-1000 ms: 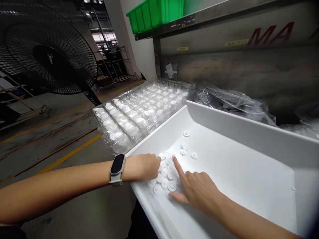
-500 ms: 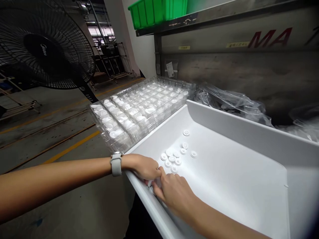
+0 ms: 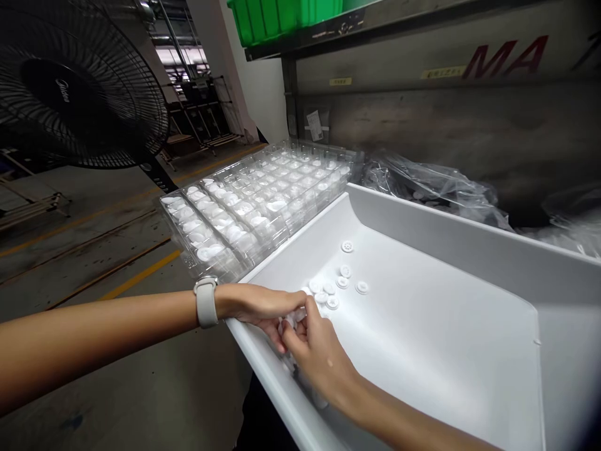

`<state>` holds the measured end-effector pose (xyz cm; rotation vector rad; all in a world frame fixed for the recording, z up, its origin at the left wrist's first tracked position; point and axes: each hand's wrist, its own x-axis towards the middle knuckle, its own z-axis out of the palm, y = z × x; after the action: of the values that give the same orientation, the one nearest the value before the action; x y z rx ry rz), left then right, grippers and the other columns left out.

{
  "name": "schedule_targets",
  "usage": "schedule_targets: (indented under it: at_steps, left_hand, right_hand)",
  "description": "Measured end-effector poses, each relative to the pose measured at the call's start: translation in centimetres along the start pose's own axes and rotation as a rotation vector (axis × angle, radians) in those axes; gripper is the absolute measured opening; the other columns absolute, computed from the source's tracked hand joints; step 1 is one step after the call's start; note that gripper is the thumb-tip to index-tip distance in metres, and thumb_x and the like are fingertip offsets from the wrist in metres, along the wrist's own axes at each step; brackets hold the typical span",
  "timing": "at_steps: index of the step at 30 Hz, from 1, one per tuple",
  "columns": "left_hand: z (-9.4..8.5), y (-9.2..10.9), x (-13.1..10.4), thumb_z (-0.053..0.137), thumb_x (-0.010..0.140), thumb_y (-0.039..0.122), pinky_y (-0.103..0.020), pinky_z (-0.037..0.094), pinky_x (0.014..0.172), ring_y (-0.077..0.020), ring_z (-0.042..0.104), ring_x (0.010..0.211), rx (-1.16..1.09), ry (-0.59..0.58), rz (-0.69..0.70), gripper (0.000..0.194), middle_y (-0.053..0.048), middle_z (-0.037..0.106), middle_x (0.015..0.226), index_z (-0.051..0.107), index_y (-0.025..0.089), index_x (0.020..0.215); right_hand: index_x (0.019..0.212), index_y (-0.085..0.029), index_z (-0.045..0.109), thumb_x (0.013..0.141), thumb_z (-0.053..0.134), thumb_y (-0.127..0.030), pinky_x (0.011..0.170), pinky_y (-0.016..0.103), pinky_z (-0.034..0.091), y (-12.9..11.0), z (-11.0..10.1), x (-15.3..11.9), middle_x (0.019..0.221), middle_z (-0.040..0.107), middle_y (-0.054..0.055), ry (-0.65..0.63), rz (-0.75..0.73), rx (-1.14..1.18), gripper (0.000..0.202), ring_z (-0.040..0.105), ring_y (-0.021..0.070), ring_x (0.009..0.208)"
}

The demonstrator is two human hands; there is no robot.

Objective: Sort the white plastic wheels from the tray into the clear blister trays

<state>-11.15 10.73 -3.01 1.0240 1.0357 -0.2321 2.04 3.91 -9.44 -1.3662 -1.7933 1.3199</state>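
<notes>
My left hand (image 3: 265,305), with a watch on its wrist, curls over the near left side of a white bin (image 3: 436,300). My right hand (image 3: 322,351) meets it there, thumb and fingers bent inward. Between the two hands are several white plastic discs (image 3: 292,319), partly hidden by the fingers. More loose white discs (image 3: 321,297) lie in a small cluster just beyond my fingertips, and a few sit apart on the bin's floor, such as a ribbed disc (image 3: 347,247). Some pale pieces show below my hands, too covered to make out.
Beyond the bin's left wall rests a clear compartment tray (image 3: 244,210) filled with white pieces. Crumpled clear plastic (image 3: 436,188) lies behind the bin. A black fan (image 3: 70,88) stands at left, and a green crate (image 3: 286,22) sits on the shelf above.
My hands have lifted slightly and turned, so the white discs between them now show. Some of the cluster's nearest discs are now hidden or gone from sight. The view has shifted a little.
</notes>
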Motion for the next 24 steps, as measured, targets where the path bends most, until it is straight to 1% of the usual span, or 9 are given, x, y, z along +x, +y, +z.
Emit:
schedule_targets:
  at_steps: [2,5,9,12,14,15,19,22,24]
  left_hand:
    - [0.1,0.0,-0.1,0.050,0.090,0.050,-0.032,0.052,0.068,-0.0127,0.059,0.071,-0.138,0.038,0.071,0.037,-0.001,0.063,0.082,0.061,0.015,0.090]
    - [0.9,0.4,-0.6,0.051,0.090,0.050,-0.031,0.050,0.067,-0.0118,0.057,0.068,-0.372,0.133,0.219,0.036,0.000,0.061,0.078,0.060,0.015,0.085]
    - [3.2,1.3,-1.4,0.050,0.090,0.050,-0.031,0.050,0.067,-0.0121,0.057,0.069,-0.685,0.258,0.442,0.036,-0.001,0.062,0.082,0.058,0.016,0.085]
    - [5.4,2.0,-2.1,0.042,0.093,0.044,-0.028,0.047,0.062,-0.0114,0.055,0.066,-0.898,0.321,0.530,0.034,0.001,0.058,0.073,0.053,0.018,0.076]
    - [6.7,2.4,-2.5,0.034,0.093,0.036,-0.024,0.045,0.061,-0.0096,0.053,0.062,-1.037,0.325,0.562,0.033,0.003,0.053,0.066,0.047,0.020,0.068]
    - [7.3,2.5,-2.7,0.031,0.093,0.034,-0.023,0.045,0.062,-0.0090,0.052,0.062,-1.102,0.314,0.576,0.033,0.003,0.052,0.066,0.046,0.020,0.067]
    - [9.3,2.5,-2.7,0.029,0.091,0.032,-0.021,0.048,0.074,-0.0089,0.056,0.071,-1.322,0.228,0.621,0.029,0.002,0.056,0.074,0.052,0.021,0.078]
    - [10.7,2.0,-2.1,0.038,0.089,0.032,-0.021,0.049,0.081,-0.0095,0.061,0.081,-1.449,0.163,0.620,0.018,0.002,0.058,0.082,0.053,0.022,0.088]
    - [11.6,1.7,-1.5,0.042,0.088,0.033,-0.025,0.051,0.082,-0.0123,0.064,0.088,-1.498,0.136,0.613,0.020,0.000,0.062,0.090,0.054,0.021,0.099]
  right_hand:
    - [0.107,-0.014,0.057,0.098,0.051,-0.038,0.052,0.023,0.049,-0.5,-0.6,0.4,0.077,0.059,-0.002,0.021,-0.031,-0.038,0.026,0.056,0.0089,0.058]
    - [0.110,-0.015,0.057,0.097,0.052,-0.036,0.057,0.026,0.050,-1.9,-2.7,0.9,0.080,0.060,-0.001,0.038,-0.110,-0.190,0.026,0.058,0.0105,0.062]
    - [0.111,-0.016,0.055,0.093,0.055,-0.028,0.062,0.029,0.048,-5.2,-6.4,0.7,0.085,0.059,0.000,-0.005,-0.279,-0.511,0.022,0.057,0.0131,0.069]
    - [0.102,-0.017,0.056,0.083,0.062,-0.016,0.045,0.027,0.028,-8.0,-8.4,-0.1,0.085,0.056,0.001,-0.052,-0.426,-0.734,0.020,0.045,0.0120,0.056]
    - [0.098,-0.019,0.055,0.079,0.064,-0.014,0.042,0.029,0.018,-9.5,-9.3,-0.9,0.084,0.055,0.001,-0.054,-0.500,-0.801,0.021,0.039,0.0117,0.050]
    - [0.096,-0.020,0.054,0.080,0.064,-0.016,0.041,0.030,0.019,-10.0,-9.6,-1.4,0.083,0.054,0.001,-0.053,-0.529,-0.806,0.020,0.039,0.0120,0.050]
    - [0.103,-0.025,0.050,0.087,0.057,-0.024,0.047,0.025,0.043,-10.0,-11.3,-3.5,0.089,0.055,0.000,-0.035,-0.643,-0.689,0.018,0.052,0.0115,0.057]
    - [0.123,-0.027,0.045,0.088,0.057,-0.020,0.050,0.015,0.048,-8.2,-12.9,-5.4,0.092,0.055,-0.001,0.001,-0.658,-0.595,0.037,0.055,0.0073,0.061]
    - [0.133,-0.024,0.040,0.088,0.054,-0.017,0.059,0.014,0.052,-7.1,-13.7,-6.4,0.092,0.054,0.002,-0.014,-0.636,-0.626,0.048,0.058,0.0088,0.069]
